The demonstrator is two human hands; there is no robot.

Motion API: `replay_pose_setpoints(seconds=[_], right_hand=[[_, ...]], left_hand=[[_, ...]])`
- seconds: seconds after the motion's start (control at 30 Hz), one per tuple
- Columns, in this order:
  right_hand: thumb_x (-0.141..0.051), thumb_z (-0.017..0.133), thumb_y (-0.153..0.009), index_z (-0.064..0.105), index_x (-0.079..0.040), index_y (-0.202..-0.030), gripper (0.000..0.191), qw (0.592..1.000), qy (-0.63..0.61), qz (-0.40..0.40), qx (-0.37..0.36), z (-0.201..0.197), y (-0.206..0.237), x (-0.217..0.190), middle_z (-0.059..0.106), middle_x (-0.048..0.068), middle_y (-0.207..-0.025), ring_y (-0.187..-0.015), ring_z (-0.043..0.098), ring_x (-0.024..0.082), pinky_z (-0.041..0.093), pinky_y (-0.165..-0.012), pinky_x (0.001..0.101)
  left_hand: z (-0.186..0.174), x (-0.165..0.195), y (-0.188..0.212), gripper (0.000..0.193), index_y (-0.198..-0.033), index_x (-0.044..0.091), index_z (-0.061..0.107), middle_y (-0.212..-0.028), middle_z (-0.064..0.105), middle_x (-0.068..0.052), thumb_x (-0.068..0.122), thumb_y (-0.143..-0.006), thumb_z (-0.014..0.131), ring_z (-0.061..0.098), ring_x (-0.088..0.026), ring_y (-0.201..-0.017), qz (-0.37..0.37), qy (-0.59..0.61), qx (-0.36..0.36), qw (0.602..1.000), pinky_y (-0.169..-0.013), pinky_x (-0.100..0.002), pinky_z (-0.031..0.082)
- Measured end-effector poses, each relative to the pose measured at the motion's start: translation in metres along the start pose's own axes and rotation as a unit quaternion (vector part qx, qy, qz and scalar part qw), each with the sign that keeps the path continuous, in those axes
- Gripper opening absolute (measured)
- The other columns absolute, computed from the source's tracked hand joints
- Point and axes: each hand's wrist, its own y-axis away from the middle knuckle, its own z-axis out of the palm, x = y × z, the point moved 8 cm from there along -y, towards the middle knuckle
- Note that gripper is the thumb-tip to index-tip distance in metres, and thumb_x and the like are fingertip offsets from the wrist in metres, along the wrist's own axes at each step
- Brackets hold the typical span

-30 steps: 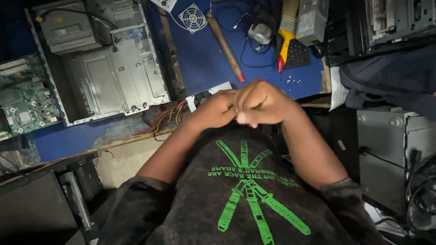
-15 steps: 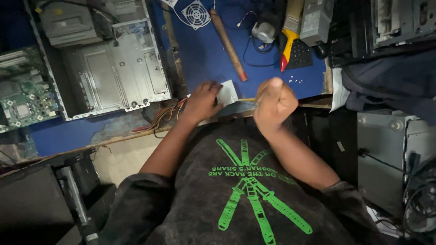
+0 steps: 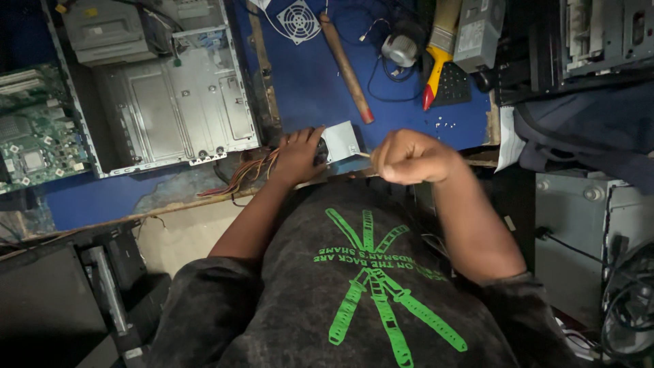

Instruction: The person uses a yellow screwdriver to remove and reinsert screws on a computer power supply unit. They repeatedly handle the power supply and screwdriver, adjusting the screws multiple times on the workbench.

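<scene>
Head view, looking straight down past a dark shirt with a green printed design (image 3: 371, 286) to a blue surface (image 3: 306, 88) crowded with computer parts. One second back the two hands were clasped together at the near edge of the surface; half a second back they had begun to part; now they are well apart, so the joined grip has given way to a two-handed hold-and-work stance. Landmark: the small grey power supply box (image 3: 338, 142) at the near edge of the surface. The left hand (image 3: 298, 155) lies just left of the box, fingers spread and pressed against its side, steadying rather than wrapping it. A bundle of orange and red wires (image 3: 242, 176) trails out left of the box, under that wrist. The right hand (image 3: 409, 157) sits just right of the box, fingers closed in a fist around a thin pale shaft whose tip (image 3: 364, 155) points toward the box; what the tool is cannot be told. Judgement: the box now appears braced for work at its right side. Up and left of the box stands an open grey computer case (image 3: 170, 102), and further left a green circuit board (image 3: 30, 140). Above the box lie a wooden handle (image 3: 346, 68), a small white fan (image 3: 298, 22) and a yellow-handled brush (image 3: 438, 68).
</scene>
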Motion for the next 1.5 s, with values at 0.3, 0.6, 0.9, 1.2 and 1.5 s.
replay_pose_setpoints(seconds=[0.3, 0.6, 0.9, 1.2, 1.5], right_hand=[[-0.029, 0.061, -0.103, 0.043, -0.008, -0.071, 0.042, 0.777, 0.022, -0.28, 0.564, -0.049, 0.067, 0.01, 0.044, 0.002, -0.065, -0.053, 0.04, 0.013, 0.031, -0.052, 0.0303], [-0.007, 0.049, -0.099, 0.064, 0.004, -0.094, 0.019, 0.934, 0.278, -0.195, 0.113, 0.014, -0.001, -0.043, 0.063, 0.029, -0.109, -0.094, 0.06, 0.039, 0.048, -0.09, 0.0454], [-0.022, 0.039, -0.113, 0.062, 0.004, -0.115, 0.034, 0.709, 0.102, -0.281, 0.639, -0.021, 0.063, 0.029, 0.052, 0.002, -0.071, -0.062, 0.048, 0.012, 0.043, -0.061, 0.029], [-0.019, 0.049, -0.109, 0.059, 0.003, -0.103, 0.024, 0.919, 0.221, -0.126, 0.302, 0.001, 0.005, -0.029, 0.055, 0.006, -0.072, -0.063, 0.052, 0.015, 0.044, -0.064, 0.0302], [-0.019, 0.06, -0.103, 0.053, -0.006, -0.059, 0.046, 0.988, 0.108, -0.034, 0.103, 0.005, -0.01, -0.003, 0.052, 0.005, -0.057, -0.052, 0.049, 0.017, 0.037, -0.055, 0.0314]], left_hand=[[-0.003, 0.0, 0.003, 0.097, -0.152, 0.014, 0.04, -0.142, 0.053, -0.013, 0.039, -0.07, 0.087, 0.047, -0.034, -0.134, 0.002, 0.028, 0.004, 1.0, -0.113, -0.054, 0.03], [0.002, -0.002, 0.001, 0.102, -0.154, 0.015, 0.038, -0.144, 0.051, -0.014, 0.044, -0.07, 0.088, 0.044, -0.034, -0.136, -0.013, 0.039, -0.025, 0.999, -0.113, -0.054, 0.028], [0.004, -0.006, 0.001, 0.099, -0.151, 0.016, 0.042, -0.141, 0.053, -0.014, 0.044, -0.068, 0.089, 0.046, -0.034, -0.135, -0.014, 0.04, -0.008, 0.999, -0.111, -0.054, 0.03], [0.006, -0.007, 0.001, 0.099, -0.153, 0.016, 0.04, -0.142, 0.053, -0.014, 0.043, -0.07, 0.087, 0.045, -0.033, -0.137, 0.005, 0.048, 0.002, 0.999, -0.113, -0.056, 0.03], [0.01, -0.009, -0.002, 0.104, -0.153, 0.016, 0.037, -0.146, 0.049, -0.017, 0.046, -0.067, 0.089, 0.042, -0.036, -0.138, -0.006, 0.025, -0.015, 1.0, -0.113, -0.056, 0.027]])
